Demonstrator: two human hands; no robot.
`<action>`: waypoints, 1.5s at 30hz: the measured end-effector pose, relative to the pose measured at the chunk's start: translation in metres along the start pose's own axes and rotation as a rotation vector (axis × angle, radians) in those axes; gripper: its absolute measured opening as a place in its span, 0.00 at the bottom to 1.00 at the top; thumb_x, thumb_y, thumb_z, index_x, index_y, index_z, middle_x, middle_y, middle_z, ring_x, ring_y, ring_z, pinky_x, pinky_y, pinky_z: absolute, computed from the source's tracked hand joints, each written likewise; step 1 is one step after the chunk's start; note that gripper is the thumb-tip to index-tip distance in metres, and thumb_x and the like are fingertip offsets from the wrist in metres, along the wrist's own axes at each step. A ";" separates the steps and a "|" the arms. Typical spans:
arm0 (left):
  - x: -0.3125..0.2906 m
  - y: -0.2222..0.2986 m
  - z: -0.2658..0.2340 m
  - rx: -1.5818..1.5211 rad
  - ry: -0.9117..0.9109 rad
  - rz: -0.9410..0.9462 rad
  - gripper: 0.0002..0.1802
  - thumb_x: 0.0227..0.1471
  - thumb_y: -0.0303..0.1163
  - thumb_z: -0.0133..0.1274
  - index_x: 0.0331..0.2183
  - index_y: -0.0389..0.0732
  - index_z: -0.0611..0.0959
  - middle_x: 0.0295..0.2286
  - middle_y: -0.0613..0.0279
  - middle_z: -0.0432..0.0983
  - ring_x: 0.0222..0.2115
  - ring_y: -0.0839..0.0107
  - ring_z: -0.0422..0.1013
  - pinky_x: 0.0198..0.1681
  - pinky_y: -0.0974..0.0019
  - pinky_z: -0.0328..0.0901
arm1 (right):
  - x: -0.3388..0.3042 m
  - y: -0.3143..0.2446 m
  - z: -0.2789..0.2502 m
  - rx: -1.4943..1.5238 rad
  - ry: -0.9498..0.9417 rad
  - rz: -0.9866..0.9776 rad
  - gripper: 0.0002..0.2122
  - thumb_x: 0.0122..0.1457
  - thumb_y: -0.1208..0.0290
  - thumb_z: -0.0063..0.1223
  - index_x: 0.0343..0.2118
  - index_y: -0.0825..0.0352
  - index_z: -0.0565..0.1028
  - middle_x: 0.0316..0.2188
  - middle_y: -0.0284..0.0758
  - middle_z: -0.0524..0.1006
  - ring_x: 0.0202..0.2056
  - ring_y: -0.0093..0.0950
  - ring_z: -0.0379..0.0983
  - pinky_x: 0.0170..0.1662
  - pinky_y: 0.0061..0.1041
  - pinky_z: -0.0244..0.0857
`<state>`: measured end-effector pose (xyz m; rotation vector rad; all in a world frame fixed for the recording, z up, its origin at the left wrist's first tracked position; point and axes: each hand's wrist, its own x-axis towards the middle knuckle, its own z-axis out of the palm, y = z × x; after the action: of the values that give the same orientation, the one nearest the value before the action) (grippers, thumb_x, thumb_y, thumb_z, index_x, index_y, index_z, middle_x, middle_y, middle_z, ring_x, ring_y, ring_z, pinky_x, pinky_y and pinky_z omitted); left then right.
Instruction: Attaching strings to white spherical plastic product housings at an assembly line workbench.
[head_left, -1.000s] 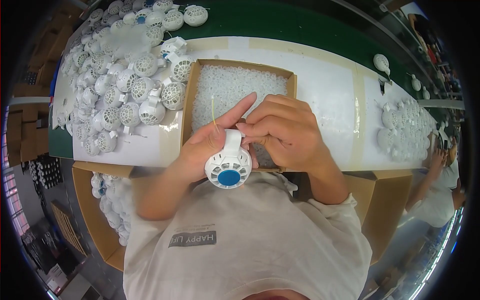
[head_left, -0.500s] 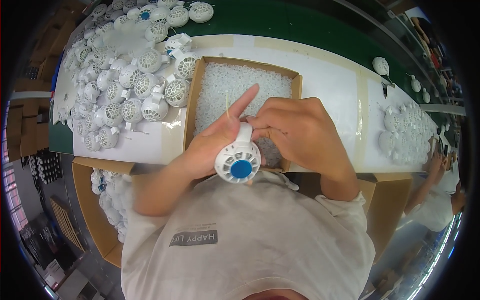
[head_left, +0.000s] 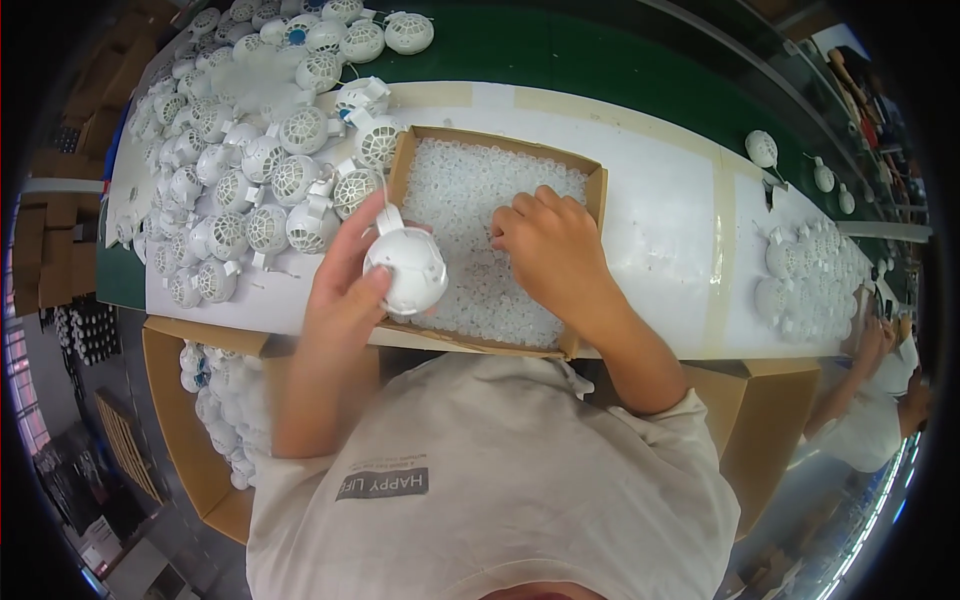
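Observation:
My left hand [head_left: 338, 295] is closed around a round white plastic housing [head_left: 412, 268], its thumb pressed on the near side. A short neck on the housing points away from me, with a thin cord rising from its end. The smooth shell faces up now. Over a shallow cardboard box [head_left: 597, 205] full of small clear plastic pieces [head_left: 465, 185], my right hand [head_left: 553, 245] hovers with curled fingers. Its fingertips are pinched together just above the pieces; whatever they may hold is too small to make out.
Many similar white housings [head_left: 265, 160] with grilles crowd the table's left side. Another group [head_left: 815, 260] lies at the right, near a co-worker's arm [head_left: 835, 385]. Below the table edge stand a carton [head_left: 185, 440] holding white housings and another carton [head_left: 765, 420].
My hands have moved apart. The left carried the housing leftward and turned it, so the blue disc no longer shows. My right hand has let go of the neck and shifted over the box.

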<state>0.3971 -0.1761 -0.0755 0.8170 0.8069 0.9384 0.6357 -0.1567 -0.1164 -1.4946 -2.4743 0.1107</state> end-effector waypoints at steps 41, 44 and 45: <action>0.006 0.023 0.035 1.001 -0.045 0.655 0.45 0.38 0.31 0.71 0.58 0.36 0.70 0.42 0.50 0.73 0.40 0.57 0.73 0.42 0.61 0.70 | 0.007 -0.025 -0.061 1.157 0.312 0.124 0.07 0.48 0.83 0.65 0.31 0.71 0.82 0.28 0.33 0.79 0.29 0.20 0.69 0.32 0.19 0.62; 0.009 0.006 0.034 0.981 -0.035 0.643 0.47 0.38 0.33 0.71 0.59 0.35 0.69 0.41 0.50 0.75 0.38 0.57 0.75 0.40 0.62 0.71 | 0.006 -0.024 -0.048 1.123 0.359 0.111 0.06 0.49 0.82 0.66 0.31 0.71 0.82 0.28 0.34 0.79 0.30 0.21 0.69 0.34 0.21 0.63; 0.012 0.002 0.034 1.026 -0.038 0.664 0.48 0.38 0.33 0.72 0.60 0.34 0.68 0.41 0.49 0.76 0.38 0.56 0.75 0.40 0.61 0.71 | 0.006 -0.023 -0.044 1.125 0.379 0.125 0.06 0.49 0.82 0.66 0.31 0.71 0.82 0.28 0.34 0.79 0.31 0.21 0.70 0.35 0.21 0.63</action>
<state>0.4298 -0.1723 -0.0611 2.0785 1.0032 1.0529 0.6241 -0.1647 -0.0681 -0.9939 -1.5066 0.9502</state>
